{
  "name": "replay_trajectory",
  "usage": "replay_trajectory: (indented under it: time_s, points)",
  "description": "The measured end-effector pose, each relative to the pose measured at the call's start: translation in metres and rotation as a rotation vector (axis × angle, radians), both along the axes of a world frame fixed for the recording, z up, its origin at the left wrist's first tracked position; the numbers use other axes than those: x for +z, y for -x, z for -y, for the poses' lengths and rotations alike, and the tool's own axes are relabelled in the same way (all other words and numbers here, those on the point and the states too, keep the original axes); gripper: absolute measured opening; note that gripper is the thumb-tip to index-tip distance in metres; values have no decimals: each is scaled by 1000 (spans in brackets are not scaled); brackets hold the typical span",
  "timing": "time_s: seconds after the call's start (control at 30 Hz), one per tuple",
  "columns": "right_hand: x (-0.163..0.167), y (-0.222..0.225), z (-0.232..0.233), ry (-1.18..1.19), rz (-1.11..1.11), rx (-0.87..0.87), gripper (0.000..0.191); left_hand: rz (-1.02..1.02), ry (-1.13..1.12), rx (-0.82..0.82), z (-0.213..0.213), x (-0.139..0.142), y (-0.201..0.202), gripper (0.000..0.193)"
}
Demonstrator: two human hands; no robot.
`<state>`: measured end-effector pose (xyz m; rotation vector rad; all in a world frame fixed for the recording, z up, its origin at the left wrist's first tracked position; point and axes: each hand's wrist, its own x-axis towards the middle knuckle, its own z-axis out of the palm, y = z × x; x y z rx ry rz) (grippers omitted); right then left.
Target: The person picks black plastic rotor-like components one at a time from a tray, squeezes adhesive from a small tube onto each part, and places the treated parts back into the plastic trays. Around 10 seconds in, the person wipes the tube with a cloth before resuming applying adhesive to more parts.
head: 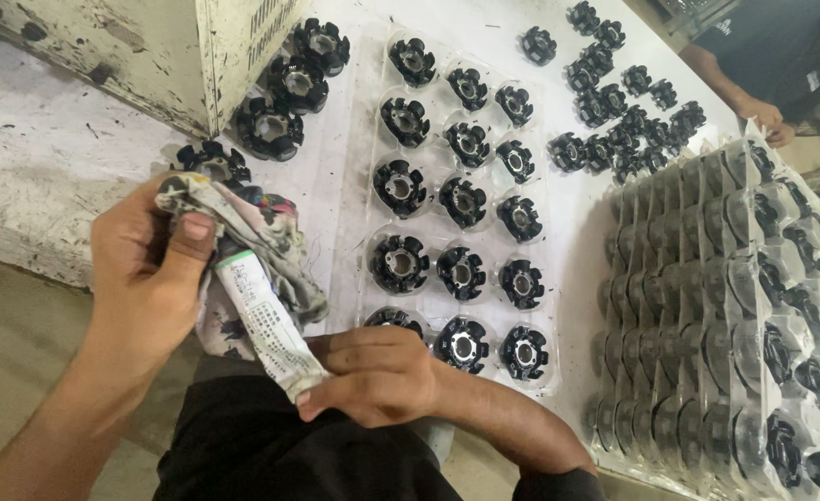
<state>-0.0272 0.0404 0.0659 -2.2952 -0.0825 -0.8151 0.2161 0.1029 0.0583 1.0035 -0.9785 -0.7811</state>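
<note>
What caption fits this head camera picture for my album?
Left hand holds a rag, right hand pinches a white tube, beside a tray of black parts.

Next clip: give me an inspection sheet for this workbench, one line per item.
Surface: white worktable, scuffed and stained.
Job's things: white tube and patterned rag; clear tray of black round parts.
Clutter: loose black parts; stacked filled trays.
Grippers: left hand grips rag and tube top; right hand pinches tube's lower end.
Cables: nothing seen.
Surroundings: worn painted box; another person's hand at the far edge.
</note>
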Motion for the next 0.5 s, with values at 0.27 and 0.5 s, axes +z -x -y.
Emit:
replay_trajectory:
  time_s: [0.27, 0.5]
  points:
    - [29, -9, 16, 126, 67, 169, 21, -117, -173, -61, 6, 14, 14, 29]
    - [10, -1, -13, -161, -46, -196, 13, 107, -17, 105, 1, 15, 11, 28]
